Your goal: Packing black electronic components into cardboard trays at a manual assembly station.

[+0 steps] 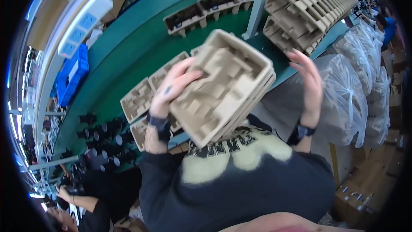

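Note:
My left hand [174,87] grips the left edge of a small stack of beige moulded pulp trays [223,88], thumb lying across the top tray's ridges. The stack is tilted and held above the green table [128,47], close to my chest. My right hand [310,83] is just to the right of the stack, fingers spread and apart from it, holding nothing. Both wrists wear dark bands. Several single pulp trays [138,100] lie flat on the table under my left hand.
A long tilted pile of pulp trays [307,6] lies at the back right. Pulp trays with dark parts [201,10] line the far table. Clear plastic bags [356,73] stand right, cardboard boxes [365,189] below them. Black cylindrical parts [105,141] and another person [81,206] are at left.

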Demonstrator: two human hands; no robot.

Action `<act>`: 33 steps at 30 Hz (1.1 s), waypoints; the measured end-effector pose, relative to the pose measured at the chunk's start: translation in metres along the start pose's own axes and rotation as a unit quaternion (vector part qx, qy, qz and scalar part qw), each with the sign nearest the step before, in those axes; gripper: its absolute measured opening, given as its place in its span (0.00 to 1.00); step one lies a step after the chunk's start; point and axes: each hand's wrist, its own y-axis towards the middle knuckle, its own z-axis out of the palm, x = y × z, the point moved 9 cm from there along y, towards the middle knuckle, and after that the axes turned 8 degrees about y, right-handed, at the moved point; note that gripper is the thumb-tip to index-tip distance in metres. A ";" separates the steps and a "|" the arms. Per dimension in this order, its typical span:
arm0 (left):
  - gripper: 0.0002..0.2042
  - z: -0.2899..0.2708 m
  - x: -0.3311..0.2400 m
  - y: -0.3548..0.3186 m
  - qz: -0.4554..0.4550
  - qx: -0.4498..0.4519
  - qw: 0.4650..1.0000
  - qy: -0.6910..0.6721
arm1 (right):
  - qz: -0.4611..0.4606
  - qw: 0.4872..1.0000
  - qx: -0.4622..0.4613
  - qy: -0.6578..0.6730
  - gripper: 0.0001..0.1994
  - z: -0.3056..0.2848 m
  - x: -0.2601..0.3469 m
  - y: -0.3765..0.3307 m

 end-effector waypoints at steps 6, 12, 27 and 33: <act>0.14 0.028 0.041 0.085 0.038 0.064 0.993 0.087 | 0.215 0.960 0.103 -0.147 0.21 0.018 -0.159 0.011; 0.14 0.065 0.029 0.101 0.070 0.158 0.969 0.178 | 0.297 0.928 -0.037 0.223 0.17 -0.035 -0.173 -0.008; 0.21 0.066 0.068 -0.010 -0.098 -0.064 0.983 0.138 | 0.270 0.956 -0.029 -0.114 0.15 -0.048 -0.129 -0.035; 0.19 0.036 0.050 -0.008 -0.135 -0.026 0.989 -0.052 | 0.235 0.971 -0.002 0.039 0.20 -0.031 -0.073 0.001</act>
